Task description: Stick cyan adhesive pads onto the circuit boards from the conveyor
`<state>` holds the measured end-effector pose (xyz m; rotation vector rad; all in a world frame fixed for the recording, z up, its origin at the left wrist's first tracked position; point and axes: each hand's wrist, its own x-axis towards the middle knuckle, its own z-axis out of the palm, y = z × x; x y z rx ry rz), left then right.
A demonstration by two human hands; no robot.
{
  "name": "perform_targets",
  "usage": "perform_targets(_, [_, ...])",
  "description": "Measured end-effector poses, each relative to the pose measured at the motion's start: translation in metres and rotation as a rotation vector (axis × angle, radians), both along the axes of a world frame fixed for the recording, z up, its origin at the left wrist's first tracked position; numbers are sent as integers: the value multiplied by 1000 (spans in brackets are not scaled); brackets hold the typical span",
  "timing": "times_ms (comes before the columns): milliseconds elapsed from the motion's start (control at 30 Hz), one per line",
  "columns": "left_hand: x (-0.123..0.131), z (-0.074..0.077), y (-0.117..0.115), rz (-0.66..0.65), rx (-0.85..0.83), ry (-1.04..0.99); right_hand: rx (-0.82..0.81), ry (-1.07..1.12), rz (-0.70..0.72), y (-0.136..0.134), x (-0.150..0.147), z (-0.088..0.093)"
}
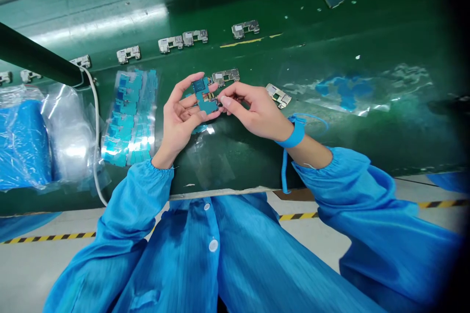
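A small circuit board (207,103), faced with blue film, lies tilted across the fingers of my left hand (179,110), held at its edges between thumb and fingers. At the board's right edge, the thumb and index finger of my right hand (247,105) are pinched together on it. Whether a scrap of film is between those fingertips is too small to tell. A blue wrist strap (296,133) with a coiled cord circles my right wrist. Just behind my hands lies a silvery circuit board (225,77), and another board (278,96) rests right of my right hand.
A clear sheet of blue film pieces (130,117) lies left of my left hand. Farther left are a plastic-wrapped blue bundle (24,144), a white cable (97,137) and a dark post (36,54). Several boards (171,44) line the green bench; clear plastic (367,90) lies right.
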<state>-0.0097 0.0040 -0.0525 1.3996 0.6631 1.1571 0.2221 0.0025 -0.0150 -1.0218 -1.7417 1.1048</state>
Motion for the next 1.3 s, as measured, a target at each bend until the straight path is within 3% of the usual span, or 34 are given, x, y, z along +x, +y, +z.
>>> perform_targets(433, [2, 12, -6, -95, -68, -106, 27, -16, 40, -1, -5, 0])
perform_targets(500, [1, 11, -6, -89, -57, -106, 114, -13, -24, -1, -6, -2])
perform_targets(600, [1, 9, -6, -68, -34, -99, 368, -60, -109, -2, -5, -6])
perform_targets(733, [2, 7, -6, -39, -3, -65, 560, -178, -112, 0, -5, -12])
perform_targets(967, [5, 7, -9, -74, 24, -62, 603, -198, -119, -1, -6, -14])
perform_targets(1300, [8, 9, -14, -57, -24, -50, 500, -125, -111, -1, -7, -12])
